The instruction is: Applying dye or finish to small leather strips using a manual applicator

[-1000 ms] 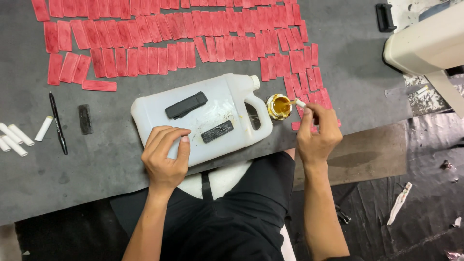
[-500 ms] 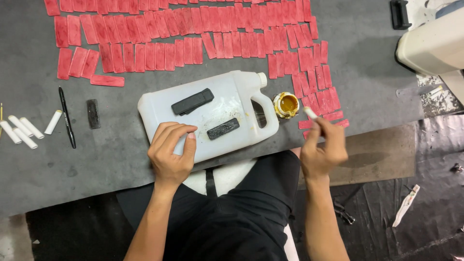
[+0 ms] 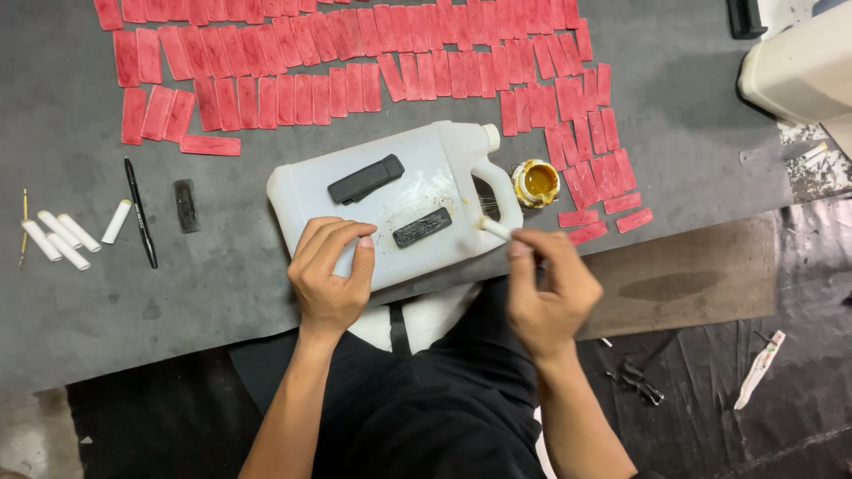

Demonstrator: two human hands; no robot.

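Note:
A white plastic jug [image 3: 417, 168] lies on its side on the grey mat, with two black strips on it: a larger one [image 3: 365, 178] and a smaller one [image 3: 422, 227]. My left hand [image 3: 333, 270] rests on the jug's near edge, fingers curled, right beside the smaller strip. My right hand [image 3: 546, 288] grips a small white brush [image 3: 493, 228] whose tip points at the jug's handle, close to the smaller strip. A small pot of yellow glue [image 3: 536, 183] stands just right of the handle.
Rows of several red strips [image 3: 355, 80] cover the mat's far side and right. At left lie white sticks [image 3: 62, 239], a black pen [image 3: 140, 211] and a black strip [image 3: 185, 205]. A white machine [image 3: 799, 62] stands at the upper right. Dark sheeting and tools lie at lower right.
My right hand has drawn the brush away from the glue pot, down and left toward the jug's handle. The left hand has stayed on the jug.

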